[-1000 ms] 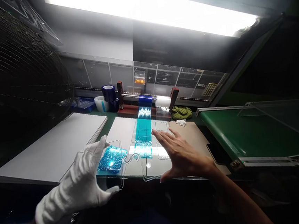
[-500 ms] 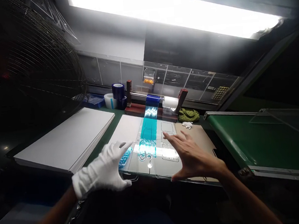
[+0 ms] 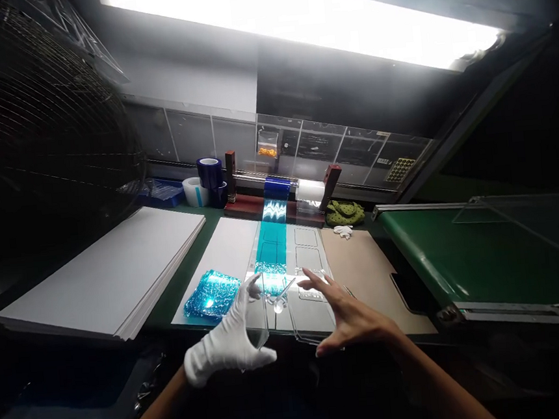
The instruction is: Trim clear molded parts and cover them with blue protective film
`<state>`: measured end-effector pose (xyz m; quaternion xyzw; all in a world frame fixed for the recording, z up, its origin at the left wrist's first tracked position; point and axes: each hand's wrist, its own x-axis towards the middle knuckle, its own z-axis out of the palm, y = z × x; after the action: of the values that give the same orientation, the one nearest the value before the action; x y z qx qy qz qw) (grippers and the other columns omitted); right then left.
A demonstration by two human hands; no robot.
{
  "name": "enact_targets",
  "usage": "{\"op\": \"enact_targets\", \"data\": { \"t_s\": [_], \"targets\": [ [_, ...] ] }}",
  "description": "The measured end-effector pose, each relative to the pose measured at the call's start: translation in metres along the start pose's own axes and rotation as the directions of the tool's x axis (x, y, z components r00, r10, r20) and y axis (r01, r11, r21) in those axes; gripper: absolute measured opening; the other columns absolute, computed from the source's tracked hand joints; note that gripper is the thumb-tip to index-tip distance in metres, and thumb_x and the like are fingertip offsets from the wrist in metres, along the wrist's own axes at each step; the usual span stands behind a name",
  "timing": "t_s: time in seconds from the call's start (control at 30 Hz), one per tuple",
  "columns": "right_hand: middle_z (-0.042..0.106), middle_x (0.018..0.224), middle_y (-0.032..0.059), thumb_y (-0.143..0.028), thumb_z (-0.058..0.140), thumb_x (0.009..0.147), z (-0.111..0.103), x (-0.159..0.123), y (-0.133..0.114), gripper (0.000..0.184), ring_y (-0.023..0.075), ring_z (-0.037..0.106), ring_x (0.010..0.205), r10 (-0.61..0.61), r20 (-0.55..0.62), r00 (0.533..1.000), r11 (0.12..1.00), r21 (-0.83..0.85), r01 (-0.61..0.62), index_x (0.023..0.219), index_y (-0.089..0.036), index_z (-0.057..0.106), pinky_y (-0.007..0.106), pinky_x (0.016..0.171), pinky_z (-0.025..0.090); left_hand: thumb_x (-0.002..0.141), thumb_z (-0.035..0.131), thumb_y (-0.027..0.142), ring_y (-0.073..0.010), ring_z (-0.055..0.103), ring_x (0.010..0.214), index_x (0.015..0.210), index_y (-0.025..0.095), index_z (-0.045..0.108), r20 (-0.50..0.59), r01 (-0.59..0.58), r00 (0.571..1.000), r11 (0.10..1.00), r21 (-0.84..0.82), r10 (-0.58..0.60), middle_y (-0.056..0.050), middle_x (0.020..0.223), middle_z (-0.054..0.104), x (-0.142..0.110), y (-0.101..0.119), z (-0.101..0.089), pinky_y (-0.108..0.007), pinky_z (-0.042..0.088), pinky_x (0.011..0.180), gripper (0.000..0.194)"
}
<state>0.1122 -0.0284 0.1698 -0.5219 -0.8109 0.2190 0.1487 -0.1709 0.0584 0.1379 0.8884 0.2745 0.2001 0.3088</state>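
Note:
My left hand [image 3: 232,341], in a white glove, is curled round the left edge of a clear plastic panel [image 3: 262,312] at the bench's near edge. The thumb is below the panel and the fingers are above it. My bare right hand [image 3: 350,314] hovers over the panel's right side with fingers spread and fingertips close to the plastic. A crumpled pile of blue film [image 3: 212,295] lies just left of the glove on a white board [image 3: 231,246]. A blue film strip [image 3: 270,246] runs from a roll [image 3: 273,187] on a holder down over more clear panels.
A stack of white sheets [image 3: 104,277] lies on the left under a dark fan [image 3: 42,126]. Tape rolls [image 3: 208,176] stand at the back. A brown board [image 3: 363,270], a dark phone [image 3: 408,289], a green cloth [image 3: 342,212] and a green conveyor [image 3: 484,257] are on the right.
My left hand has moved right, off the blue film pile, and closed on the clear panel's edge. The pile now lies uncovered. My right hand has drawn back slightly toward me.

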Motion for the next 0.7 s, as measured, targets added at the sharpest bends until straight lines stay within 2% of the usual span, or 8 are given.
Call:
{"op": "enact_targets", "data": {
  "t_s": [0.1,0.2,0.27,0.33,0.47,0.6,0.67,0.7],
  "targets": [
    [0.043,0.138,0.0195,-0.055,0.076,0.058,-0.004,0.000,-0.013,0.129,0.0371,0.038,0.129,0.043,-0.055,0.998,0.981,-0.188,-0.053,0.146,-0.019,-0.011,0.070,0.104,0.002,0.053,0.070,0.048,-0.0353,0.047,0.111,0.144,0.018,0.014,0.065,0.020,0.997,0.950,0.313,-0.042,-0.017,0.126,0.044,0.013,0.009,0.000,-0.048,0.039,0.093,0.110],
    [0.042,0.139,0.0214,-0.043,0.082,0.054,-0.012,0.007,-0.035,0.130,0.0401,0.037,0.127,0.023,-0.098,0.995,0.909,-0.413,-0.061,0.147,-0.017,-0.005,0.071,0.103,-0.004,0.048,0.069,0.040,-0.0393,0.053,0.093,0.140,0.008,0.029,0.155,-0.019,0.980,0.710,0.704,-0.127,-0.020,0.105,0.055,0.032,0.026,-0.004,-0.055,0.039,0.083,0.105],
    [0.042,0.139,0.0219,-0.041,0.082,0.053,-0.015,0.007,-0.039,0.130,0.0408,0.036,0.127,0.015,-0.094,0.995,0.886,-0.461,-0.057,0.148,-0.015,-0.003,0.071,0.103,-0.006,0.047,0.067,0.039,-0.0398,0.054,0.086,0.137,0.001,0.033,0.191,-0.063,0.971,0.615,0.786,-0.145,-0.022,0.098,0.057,0.040,0.033,-0.003,-0.057,0.039,0.079,0.103],
    [0.041,0.139,0.0212,-0.045,0.080,0.055,-0.016,0.001,-0.031,0.129,0.0399,0.036,0.128,0.049,-0.079,0.996,0.910,-0.408,-0.077,0.148,-0.015,-0.005,0.070,0.104,-0.006,0.049,0.067,0.038,-0.0381,0.054,0.088,0.139,0.003,0.031,0.208,-0.075,0.971,0.683,0.726,-0.115,-0.022,0.103,0.056,0.042,0.031,-0.003,-0.054,0.041,0.080,0.103],
    [0.035,0.144,0.0187,-0.057,0.073,0.061,-0.019,-0.028,0.001,0.125,0.0367,0.031,0.133,0.129,0.024,0.991,0.985,-0.121,-0.126,0.147,-0.018,-0.009,0.067,0.107,0.001,0.054,0.069,0.040,-0.0347,0.045,0.117,0.145,0.022,0.019,0.261,-0.082,0.965,0.923,0.376,-0.021,-0.015,0.135,0.042,0.039,0.018,-0.007,-0.046,0.043,0.093,0.106],
    [0.034,0.145,0.0157,-0.055,0.077,0.058,-0.023,-0.049,0.023,0.126,0.0366,0.025,0.136,0.170,0.107,0.980,0.980,0.086,-0.180,0.147,-0.024,-0.006,0.064,0.108,0.005,0.052,0.073,0.037,-0.0354,0.038,0.126,0.145,0.032,0.017,0.396,-0.113,0.918,0.973,0.201,0.025,-0.010,0.142,0.036,0.044,0.015,-0.009,-0.049,0.041,0.099,0.109],
    [0.036,0.144,0.0145,-0.051,0.079,0.056,-0.025,-0.054,0.033,0.127,0.0357,0.024,0.137,0.155,0.144,0.977,0.972,0.152,-0.176,0.147,-0.026,-0.006,0.063,0.108,0.005,0.049,0.075,0.035,-0.0360,0.037,0.127,0.144,0.035,0.017,0.455,-0.121,0.889,0.983,0.137,0.046,-0.008,0.143,0.035,0.051,0.017,-0.001,-0.049,0.042,0.099,0.111],
    [0.037,0.143,0.0143,-0.050,0.080,0.056,-0.026,-0.057,0.039,0.128,0.0356,0.023,0.137,0.156,0.153,0.976,0.968,0.173,-0.182,0.147,-0.026,-0.006,0.063,0.108,0.006,0.049,0.075,0.035,-0.0369,0.036,0.128,0.145,0.034,0.017,0.442,-0.108,0.896,0.985,0.138,0.036,-0.009,0.143,0.035,0.055,0.017,0.006,-0.050,0.041,0.099,0.112]
  ]
}}
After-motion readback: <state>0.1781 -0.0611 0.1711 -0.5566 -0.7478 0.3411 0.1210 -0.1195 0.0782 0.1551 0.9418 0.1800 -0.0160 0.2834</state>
